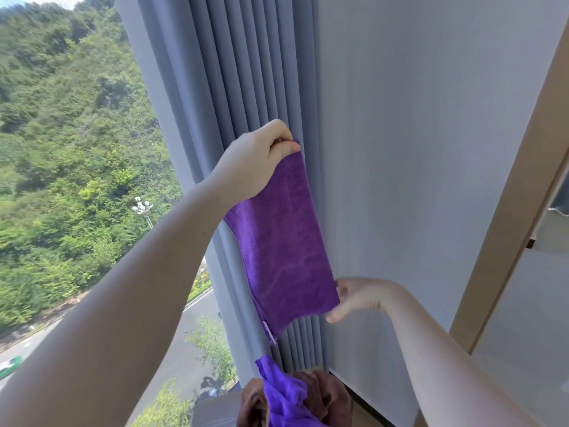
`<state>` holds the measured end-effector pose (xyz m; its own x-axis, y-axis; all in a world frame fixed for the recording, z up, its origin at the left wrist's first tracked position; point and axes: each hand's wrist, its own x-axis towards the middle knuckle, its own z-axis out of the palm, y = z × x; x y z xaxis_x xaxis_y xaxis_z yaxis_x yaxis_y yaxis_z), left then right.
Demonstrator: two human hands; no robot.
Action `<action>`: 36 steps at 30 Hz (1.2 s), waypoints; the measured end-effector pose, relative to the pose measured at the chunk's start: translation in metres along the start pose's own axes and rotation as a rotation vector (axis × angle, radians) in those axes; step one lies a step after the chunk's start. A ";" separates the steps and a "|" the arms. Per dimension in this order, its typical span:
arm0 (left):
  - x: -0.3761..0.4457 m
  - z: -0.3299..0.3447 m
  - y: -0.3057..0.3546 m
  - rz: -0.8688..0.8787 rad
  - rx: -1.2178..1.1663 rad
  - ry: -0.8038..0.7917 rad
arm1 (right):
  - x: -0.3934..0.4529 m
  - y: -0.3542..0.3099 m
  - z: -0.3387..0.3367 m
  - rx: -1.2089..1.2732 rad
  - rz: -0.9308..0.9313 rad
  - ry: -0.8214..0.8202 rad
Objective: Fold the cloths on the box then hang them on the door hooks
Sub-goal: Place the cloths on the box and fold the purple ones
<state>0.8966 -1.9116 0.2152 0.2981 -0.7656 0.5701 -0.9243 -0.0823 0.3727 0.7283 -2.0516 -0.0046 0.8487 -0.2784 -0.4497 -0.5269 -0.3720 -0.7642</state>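
The purple cloth (286, 241) is held up in the air before the grey curtain (234, 87), stretched long so its fold can be checked. Below, a purple and brown heap (295, 399) is left waiting on the box (212, 411). The top corner is pinched by the left hand (261, 158); the bottom edge is pinched by the right hand (357, 298).
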 end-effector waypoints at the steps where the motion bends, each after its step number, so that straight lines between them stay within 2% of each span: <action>1: -0.002 0.002 -0.001 0.004 0.003 -0.017 | -0.005 -0.015 -0.005 0.041 -0.047 0.017; 5: -0.008 0.011 -0.004 0.005 0.001 -0.075 | -0.022 -0.071 -0.018 0.260 -0.337 0.152; 8: -0.013 0.015 -0.007 -0.001 -0.037 -0.100 | -0.028 -0.107 -0.019 0.419 -0.495 0.333; 12: -0.025 0.017 -0.011 -0.079 -0.143 -0.088 | -0.026 -0.131 -0.016 0.482 -0.579 0.526; 13: -0.029 0.015 -0.016 -0.131 -0.188 -0.119 | -0.025 -0.131 -0.015 0.475 -0.583 0.535; 15: -0.039 0.008 -0.027 -0.257 -0.229 -0.292 | -0.024 -0.129 -0.015 0.478 -0.574 0.546; 17: -0.050 0.003 -0.038 -0.298 -0.092 -0.502 | -0.023 -0.122 -0.016 0.485 -0.547 0.571; 19: -0.059 0.001 -0.047 -0.292 0.066 -0.584 | -0.022 -0.114 -0.017 0.467 -0.515 0.588; 24: -0.076 -0.004 -0.063 -0.371 0.095 -0.579 | -0.016 -0.095 -0.013 0.463 -0.445 0.612; 27: -0.086 -0.007 -0.063 -0.428 0.057 -0.522 | -0.016 -0.090 -0.005 0.471 -0.477 0.608; 31: -0.099 -0.014 -0.057 -0.393 0.113 -0.395 | -0.023 -0.090 0.007 0.475 -0.532 0.539; 36: -0.132 -0.032 -0.055 -0.456 0.231 -0.377 | -0.025 -0.092 0.031 0.507 -0.561 0.483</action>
<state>0.9156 -1.7854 0.1431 0.6082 -0.7899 0.0784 -0.7646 -0.5565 0.3252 0.7566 -1.9829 0.0629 0.8035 -0.5580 0.2074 0.1399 -0.1617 -0.9769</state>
